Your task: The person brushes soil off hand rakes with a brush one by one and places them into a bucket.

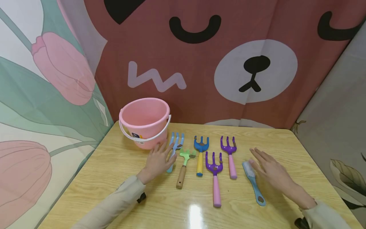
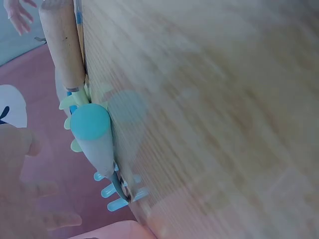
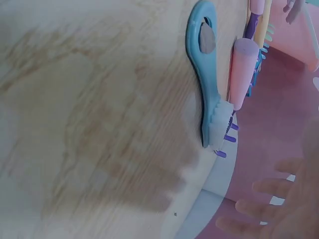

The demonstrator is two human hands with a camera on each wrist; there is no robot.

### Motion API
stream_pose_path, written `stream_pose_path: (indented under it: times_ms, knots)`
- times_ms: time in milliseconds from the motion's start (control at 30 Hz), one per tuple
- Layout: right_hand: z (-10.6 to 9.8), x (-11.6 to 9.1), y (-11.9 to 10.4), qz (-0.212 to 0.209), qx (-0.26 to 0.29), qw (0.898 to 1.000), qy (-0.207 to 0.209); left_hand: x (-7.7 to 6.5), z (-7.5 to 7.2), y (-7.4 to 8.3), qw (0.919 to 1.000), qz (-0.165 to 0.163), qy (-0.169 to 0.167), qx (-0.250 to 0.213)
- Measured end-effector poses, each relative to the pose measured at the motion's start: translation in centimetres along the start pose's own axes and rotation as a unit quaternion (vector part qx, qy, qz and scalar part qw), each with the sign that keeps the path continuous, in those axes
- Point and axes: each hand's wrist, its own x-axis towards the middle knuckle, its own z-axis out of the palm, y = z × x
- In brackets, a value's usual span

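My left hand [image 1: 158, 161] hovers by the light blue hand fork [image 1: 173, 152], fingers spread and nothing held. Just right of it lies a green hand fork [image 1: 182, 171] with a wooden handle. My right hand [image 1: 273, 173] is near the blue brush [image 1: 253, 182], its fingers extended and holding nothing. In the right wrist view the brush [image 3: 202, 64] lies apart from the fingers, white bristles facing away from the table. Between the hands are a blue fork with yellow handle [image 1: 199, 163] and two purple forks with pink handles, one nearer [image 1: 216, 190] and one farther [image 1: 232, 167].
A pink bucket [image 1: 144, 115] with a white handle stands at the back left of the wooden table [image 1: 114, 178]. Behind the table hangs a cloth [image 1: 197, 70] printed with a bear's face. Small brown bits stick to several tools.
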Motion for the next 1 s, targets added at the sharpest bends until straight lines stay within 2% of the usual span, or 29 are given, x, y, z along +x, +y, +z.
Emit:
stream_pose_path:
  times_ms: [167, 400, 533, 733, 1000]
  knots:
    - [0.22, -0.05, -0.14, -0.005, 0.006, 1.000, 0.020, -0.13, 0.32, -0.12, 0.9996, 0.012, 0.022, -0.014]
    - [0.24, -0.01, -0.33, -0.002, 0.013, 0.999, 0.034, -0.15, 0.57, -0.30, 0.9991, 0.018, 0.026, -0.029]
    - [0.16, -0.02, -0.41, -0.004, 0.012, 0.999, 0.043, -0.04, 0.59, -0.32, 0.9984, 0.021, 0.039, -0.034]
    - [0.17, -0.09, -0.47, -0.005, 0.001, 0.999, 0.052, 0.07, 0.52, -0.24, 0.9965, 0.025, 0.062, -0.051]
    - [0.14, -0.25, -0.68, -0.007, -0.029, 0.998, 0.050, 0.07, 0.33, -0.13, 0.9955, 0.014, 0.066, -0.067]
